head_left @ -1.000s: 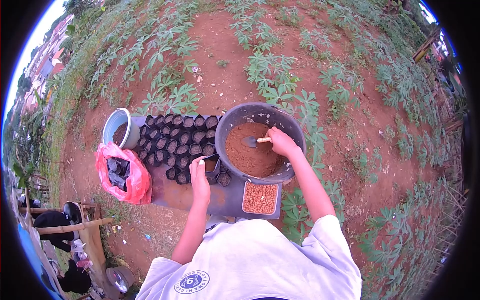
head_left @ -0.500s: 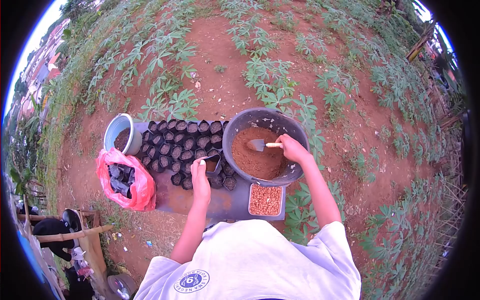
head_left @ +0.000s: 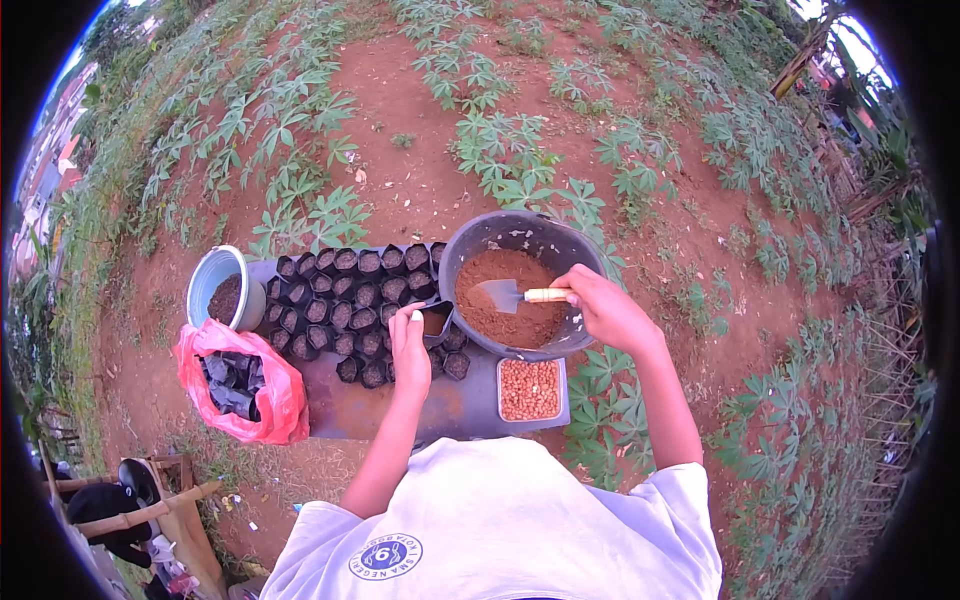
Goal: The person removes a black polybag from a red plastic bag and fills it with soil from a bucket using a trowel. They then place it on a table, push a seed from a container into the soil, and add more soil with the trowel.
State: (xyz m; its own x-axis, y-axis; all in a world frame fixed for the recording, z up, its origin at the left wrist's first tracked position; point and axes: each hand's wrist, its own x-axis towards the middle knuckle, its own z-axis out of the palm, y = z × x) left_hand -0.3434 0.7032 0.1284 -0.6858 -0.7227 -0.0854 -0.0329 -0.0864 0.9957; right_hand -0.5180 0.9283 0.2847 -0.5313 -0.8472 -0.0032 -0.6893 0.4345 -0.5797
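My right hand (head_left: 600,303) is closed round the wooden handle of a trowel (head_left: 506,294). The trowel's metal blade rests at the reddish-brown soil (head_left: 510,325) inside a large dark basin (head_left: 590,258). My left hand (head_left: 410,345) grips a black plastic seedling bag (head_left: 438,322) by its side, thumb at the rim, with its mouth facing up beside the basin and some brown soil showing inside. Rows of soil-filled black seedling bags (head_left: 342,288) stand on the table to the left of the basin, partly hidden behind my left hand.
A light-blue pot (head_left: 256,300) with dark soil and a pink plastic bag (head_left: 290,395) of folded black bags stand at the table's (head_left: 460,405) left end. A square tub of tan seeds or nuts (head_left: 530,390) sits at front right. Leafy plants surround the table; a person (head_left: 110,510) is at lower left.
The trowel has shifted slightly in the basin, its blade now showing more fully above the soil. My left hand still holds the bag by the basin. The whole view has turned a little.
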